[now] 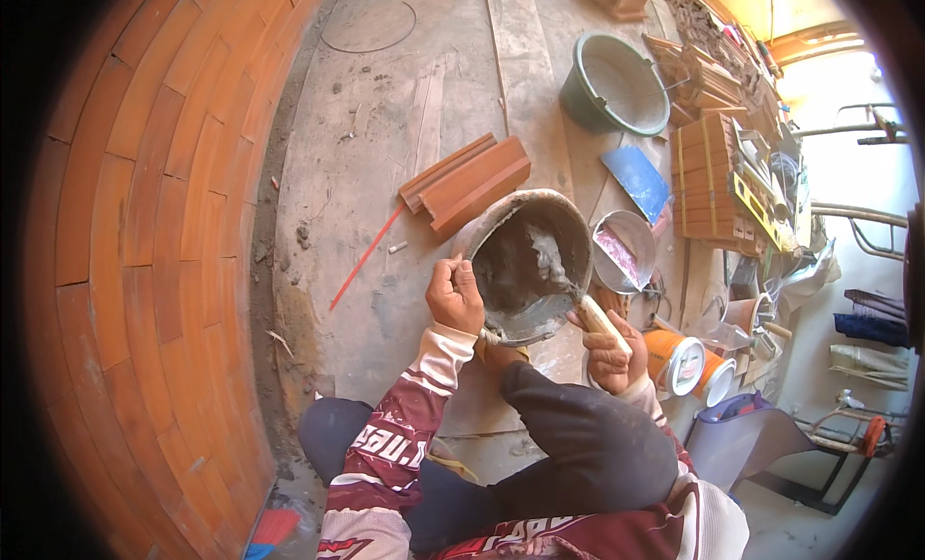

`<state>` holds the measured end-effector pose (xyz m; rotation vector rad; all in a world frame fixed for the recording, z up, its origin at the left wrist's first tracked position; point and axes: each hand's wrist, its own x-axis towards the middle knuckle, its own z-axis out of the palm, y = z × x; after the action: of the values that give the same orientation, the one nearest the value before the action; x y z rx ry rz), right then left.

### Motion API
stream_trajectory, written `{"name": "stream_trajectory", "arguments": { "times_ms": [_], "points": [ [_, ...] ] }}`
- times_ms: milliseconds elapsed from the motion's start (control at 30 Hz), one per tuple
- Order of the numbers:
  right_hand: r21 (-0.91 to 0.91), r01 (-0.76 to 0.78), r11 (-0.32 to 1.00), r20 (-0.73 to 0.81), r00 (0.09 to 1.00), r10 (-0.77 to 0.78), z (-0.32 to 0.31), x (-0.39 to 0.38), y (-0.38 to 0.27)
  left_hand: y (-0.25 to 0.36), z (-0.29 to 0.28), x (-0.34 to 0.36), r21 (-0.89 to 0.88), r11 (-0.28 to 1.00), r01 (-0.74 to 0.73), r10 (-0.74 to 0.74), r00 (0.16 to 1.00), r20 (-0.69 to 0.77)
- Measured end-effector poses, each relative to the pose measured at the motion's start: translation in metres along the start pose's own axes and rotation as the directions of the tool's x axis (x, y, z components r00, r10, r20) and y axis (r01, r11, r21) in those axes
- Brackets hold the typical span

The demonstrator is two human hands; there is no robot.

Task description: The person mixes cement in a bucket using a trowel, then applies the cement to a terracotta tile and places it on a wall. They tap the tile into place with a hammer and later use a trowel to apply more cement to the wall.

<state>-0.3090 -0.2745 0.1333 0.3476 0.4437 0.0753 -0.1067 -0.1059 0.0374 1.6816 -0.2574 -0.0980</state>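
Bucket (469, 238): between both hands, grey mortar (506, 271) inside.
Left hand (455, 295): fingers clenched on its rim.
Right hand (609, 353): grasping a pale handle (601, 323).
Surroundings: I note terracotta pieces (482, 192) just beyond, bowl (633, 225) crowding right, green tub (578, 105) farther.
Lettering: white, left sleeve (395, 444); print on orange pails (658, 353).

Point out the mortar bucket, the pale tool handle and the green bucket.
Mortar bucket (474, 229): head view, upper-left outer wall.
Pale tool handle (603, 324): head view, its middle.
Green bucket (579, 104): head view, left outer wall.
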Motion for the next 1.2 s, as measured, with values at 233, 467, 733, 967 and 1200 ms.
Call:
{"name": "stream_trajectory", "arguments": {
  "times_ms": [233, 467, 733, 967, 1200],
  "points": [
    [-0.894, -0.427, 0.138, -0.442, 0.787, -0.43, 0.081, -0.023, 0.008, 0.011, 0.01, -0.004, 0.001, 0.996, -0.091, 0.091, 0.996, 0.009],
    [0.052, -0.156, -0.986, 0.143, 0.979, -0.148, 0.103, -0.006, 0.014, 0.014, 0.009, -0.005, 0.033, 0.995, -0.093, 0.093, 0.996, -0.011],
    [0.117, -0.271, -0.956, -0.118, 0.951, -0.284, 0.073, 0.069, -0.001, 0.013, 0.02, -0.008, 0.007, 0.997, -0.073, 0.073, 0.997, 0.04],
    [0.295, -0.215, -0.931, -0.132, 0.956, -0.262, 0.137, 0.03, 0.043, 0.015, -0.001, 0.0, 0.036, 0.999, -0.034, 0.033, 0.999, 0.018],
    [0.328, -0.118, -0.937, -0.236, 0.95, -0.202, 0.099, 0.073, 0.016, 0.009, 0.015, -0.009, 0.001, 0.989, -0.147, 0.147, 0.988, 0.037]
  ]
}}
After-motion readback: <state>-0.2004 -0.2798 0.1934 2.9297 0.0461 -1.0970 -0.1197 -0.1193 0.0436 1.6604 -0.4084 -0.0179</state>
